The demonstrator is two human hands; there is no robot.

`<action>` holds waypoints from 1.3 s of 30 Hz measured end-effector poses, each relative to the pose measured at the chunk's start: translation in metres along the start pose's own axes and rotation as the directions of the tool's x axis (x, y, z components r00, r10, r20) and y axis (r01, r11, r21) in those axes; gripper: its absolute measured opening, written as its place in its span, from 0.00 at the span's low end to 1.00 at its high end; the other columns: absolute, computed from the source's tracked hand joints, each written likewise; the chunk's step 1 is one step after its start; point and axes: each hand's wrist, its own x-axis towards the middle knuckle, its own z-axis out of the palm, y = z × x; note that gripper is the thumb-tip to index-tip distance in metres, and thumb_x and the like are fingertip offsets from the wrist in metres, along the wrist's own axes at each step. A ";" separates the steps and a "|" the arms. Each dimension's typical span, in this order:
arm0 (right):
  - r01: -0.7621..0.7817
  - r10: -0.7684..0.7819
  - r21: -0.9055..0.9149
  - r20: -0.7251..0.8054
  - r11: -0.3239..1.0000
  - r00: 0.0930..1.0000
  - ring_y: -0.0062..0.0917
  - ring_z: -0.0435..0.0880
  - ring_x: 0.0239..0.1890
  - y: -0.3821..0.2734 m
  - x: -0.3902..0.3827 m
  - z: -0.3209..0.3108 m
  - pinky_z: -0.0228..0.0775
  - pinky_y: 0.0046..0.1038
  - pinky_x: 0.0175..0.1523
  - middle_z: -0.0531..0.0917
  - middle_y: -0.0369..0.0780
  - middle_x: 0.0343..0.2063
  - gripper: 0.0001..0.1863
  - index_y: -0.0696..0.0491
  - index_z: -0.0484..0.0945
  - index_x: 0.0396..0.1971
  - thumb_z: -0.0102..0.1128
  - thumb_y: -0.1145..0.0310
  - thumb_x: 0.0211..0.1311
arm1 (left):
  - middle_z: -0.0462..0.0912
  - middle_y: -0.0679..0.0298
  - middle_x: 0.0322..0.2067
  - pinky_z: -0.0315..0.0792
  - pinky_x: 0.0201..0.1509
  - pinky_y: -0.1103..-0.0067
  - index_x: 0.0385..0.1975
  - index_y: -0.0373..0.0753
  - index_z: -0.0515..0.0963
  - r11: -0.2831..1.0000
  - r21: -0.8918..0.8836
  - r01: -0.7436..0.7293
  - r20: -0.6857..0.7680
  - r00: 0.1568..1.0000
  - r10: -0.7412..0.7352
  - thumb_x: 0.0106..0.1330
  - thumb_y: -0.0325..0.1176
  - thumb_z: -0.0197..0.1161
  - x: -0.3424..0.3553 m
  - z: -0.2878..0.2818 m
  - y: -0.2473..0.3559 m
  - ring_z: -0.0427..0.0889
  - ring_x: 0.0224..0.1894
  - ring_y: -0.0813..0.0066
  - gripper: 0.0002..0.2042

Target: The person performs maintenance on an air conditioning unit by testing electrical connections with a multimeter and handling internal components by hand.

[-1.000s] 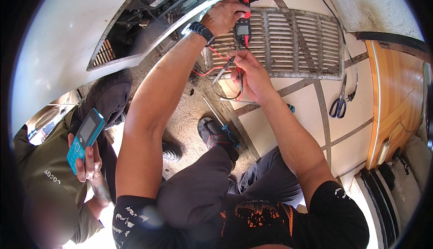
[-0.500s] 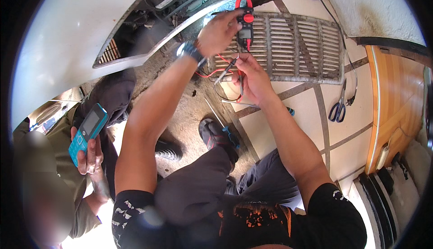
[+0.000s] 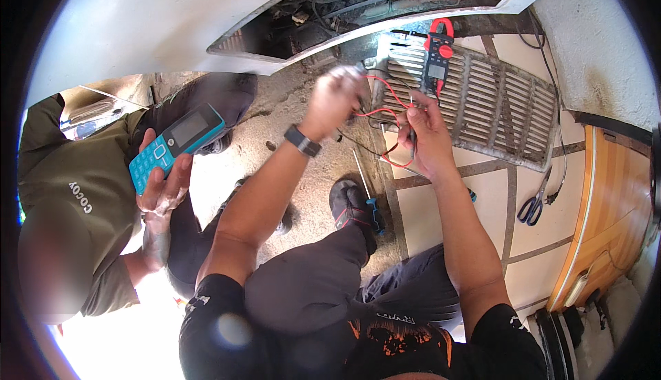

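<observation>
A red and black clamp meter (image 3: 436, 65) lies on a pale slatted grille (image 3: 482, 98) on the floor. My right hand (image 3: 431, 140) is closed around a dark test probe (image 3: 412, 139), just below the meter. Red test leads (image 3: 381, 111) loop between my two hands, with a thin black lead among them. My left hand (image 3: 333, 104), a dark watch on its wrist, is left of the meter and near the leads. Motion smears its fingers, so whether it grips a lead or probe is unclear.
A white appliance (image 3: 172, 15) with an opening full of cables stands ahead. At left a person holds a teal phone (image 3: 177, 142). A screwdriver (image 3: 372, 213) lies beside my shoe. Scissors (image 3: 532, 206) and a plugged cord (image 3: 561, 180) lie right, near a wooden panel (image 3: 599, 215).
My left hand has left the clamp meter's dial and moved left and toward me. My right hand keeps its probe. The whole view has shifted, and the other person's phone appears closer in.
</observation>
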 end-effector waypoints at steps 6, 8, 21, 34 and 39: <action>-0.020 0.020 0.007 0.007 1.000 1.000 0.20 0.77 0.26 0.011 0.000 0.007 0.65 0.21 0.28 0.79 0.39 0.37 0.16 0.51 0.66 0.58 0.52 0.64 0.75 | 0.79 0.58 0.28 0.61 0.18 0.82 0.39 0.36 0.73 0.875 -0.480 -0.068 -0.444 0.879 -0.175 0.74 0.34 0.50 0.086 -0.076 -0.001 0.72 0.21 0.75 0.08; -0.033 0.032 0.046 0.025 0.998 0.999 0.20 0.77 0.28 0.016 -0.003 0.017 0.66 0.22 0.30 0.79 0.39 0.37 0.16 0.51 0.66 0.58 0.51 0.66 0.75 | 0.77 0.55 0.27 0.59 0.17 0.82 0.37 0.36 0.70 0.835 -0.548 -0.052 -0.446 0.863 -0.239 0.73 0.32 0.48 0.104 -0.090 -0.003 0.71 0.21 0.72 0.07; 0.278 -0.253 -0.610 0.129 0.742 0.959 0.18 0.78 0.31 0.065 0.081 0.115 0.67 0.22 0.30 0.82 0.38 0.37 0.19 0.56 0.73 0.49 0.62 0.60 0.68 | 0.80 0.55 0.38 0.69 0.24 0.74 0.46 0.38 0.72 0.498 -0.866 -0.046 -0.185 0.955 -0.233 0.71 0.38 0.51 0.125 -0.119 -0.056 0.79 0.31 0.68 0.12; 0.122 -0.115 -0.588 0.049 0.799 0.992 0.21 0.83 0.26 0.004 0.100 0.130 0.72 0.27 0.32 0.84 0.38 0.26 0.12 0.57 0.78 0.42 0.58 0.63 0.69 | 0.80 0.62 0.38 0.72 0.30 0.74 0.45 0.41 0.74 0.811 -0.574 -0.114 -0.388 0.910 -0.146 0.71 0.32 0.49 0.138 -0.100 -0.021 0.79 0.35 0.70 0.08; 0.141 -0.181 -0.475 -0.039 0.869 0.983 0.15 0.74 0.27 -0.003 0.105 0.129 0.63 0.21 0.28 0.80 0.33 0.25 0.11 0.53 0.78 0.43 0.59 0.61 0.70 | 0.80 0.64 0.37 0.73 0.32 0.74 0.44 0.43 0.75 0.883 -0.462 -0.079 -0.427 0.893 -0.144 0.71 0.30 0.49 0.150 -0.102 -0.020 0.80 0.37 0.71 0.08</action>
